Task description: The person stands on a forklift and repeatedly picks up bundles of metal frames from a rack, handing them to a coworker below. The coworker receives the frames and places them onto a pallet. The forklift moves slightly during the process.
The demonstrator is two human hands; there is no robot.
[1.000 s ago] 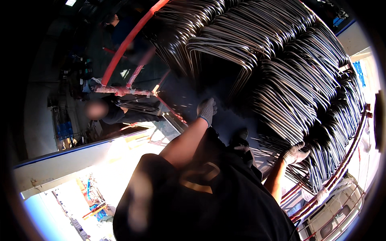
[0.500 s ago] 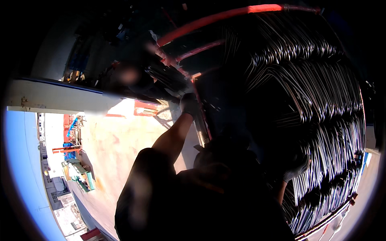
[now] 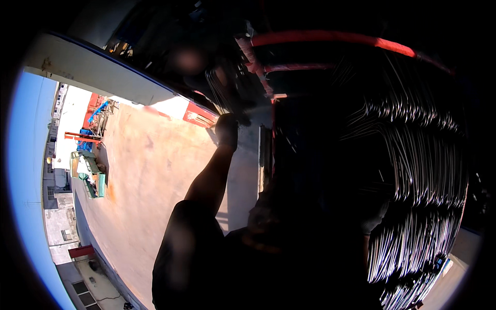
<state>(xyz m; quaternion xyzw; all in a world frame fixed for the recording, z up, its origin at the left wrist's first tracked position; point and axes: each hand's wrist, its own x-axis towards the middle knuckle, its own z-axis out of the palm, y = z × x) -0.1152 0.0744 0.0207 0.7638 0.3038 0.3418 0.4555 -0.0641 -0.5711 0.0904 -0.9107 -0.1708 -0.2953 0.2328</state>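
Note:
My left arm reaches forward over the sunlit floor, and its dark-gloved left hand point(image 3: 226, 133) looks closed in a rounded fist. Several thin bent metal rods point(image 3: 218, 92) run down to about this hand; shadow hides whether its fingers are round them. My right hand point(image 3: 375, 221), in a greyish glove, is low beside the stacked bent rods point(image 3: 426, 160) on the right. Its fingers are lost in deep shadow. The stacked rods lie in rows, shiny and dark, within a rack with a red-wrapped frame point(image 3: 330, 36).
Another person point(image 3: 206, 77) stands in shadow beyond my left hand, near the bent rods. A pale beam point(image 3: 103, 75) crosses the upper left. On the sunlit ground point(image 3: 150, 170) are a green cart-like container point(image 3: 94, 178) and red and blue metal items point(image 3: 85, 138).
My view has turned, so the rack sits farther right and lower. My left hand has moved left, away from the rack's red post, toward the loose rods. My right hand is now more shadowed.

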